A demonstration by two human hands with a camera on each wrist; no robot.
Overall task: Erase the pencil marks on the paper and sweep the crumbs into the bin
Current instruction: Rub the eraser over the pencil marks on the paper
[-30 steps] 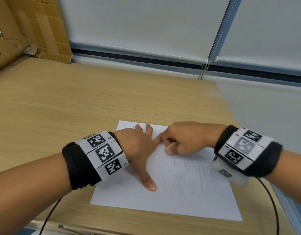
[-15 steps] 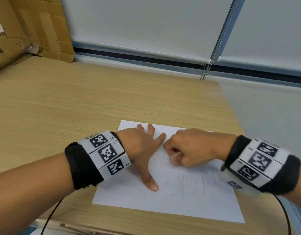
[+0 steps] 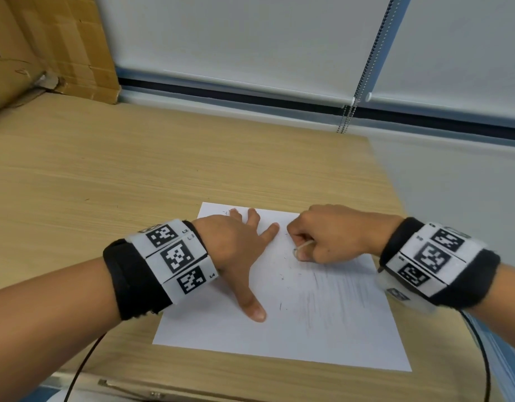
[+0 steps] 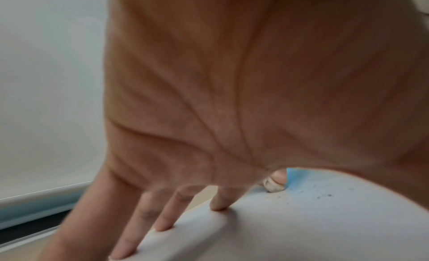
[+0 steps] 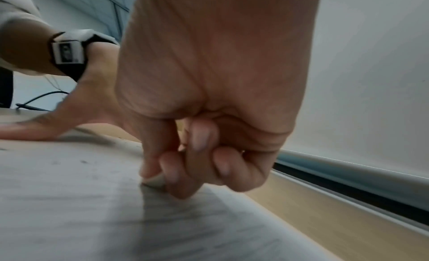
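A white sheet of paper (image 3: 209, 329) lies on the wooden desk (image 3: 134, 175) near its front right corner. Faint grey pencil marks (image 3: 340, 303) cover its right half, with dark eraser crumbs (image 3: 282, 277) scattered in the middle. My left hand (image 3: 238, 248) lies flat on the sheet with its fingers spread, pressing it down. My right hand (image 3: 323, 236) pinches a small white eraser (image 3: 301, 248) and holds its tip against the paper's upper middle. The right wrist view shows the eraser (image 5: 154, 180) between thumb and forefinger on the paper (image 5: 69, 200). No bin is in view.
A cardboard box (image 3: 47, 47) stands at the back left of the desk. White roller blinds with a bead chain (image 3: 349, 111) run along the far side. The desk's right edge (image 3: 392, 192) lies close to my right wrist. A black cable (image 3: 82, 369) hangs at the front edge.
My right hand with the eraser has slid a little to the right across the paper, away from the left forefinger. The left hand has stayed pressed flat.
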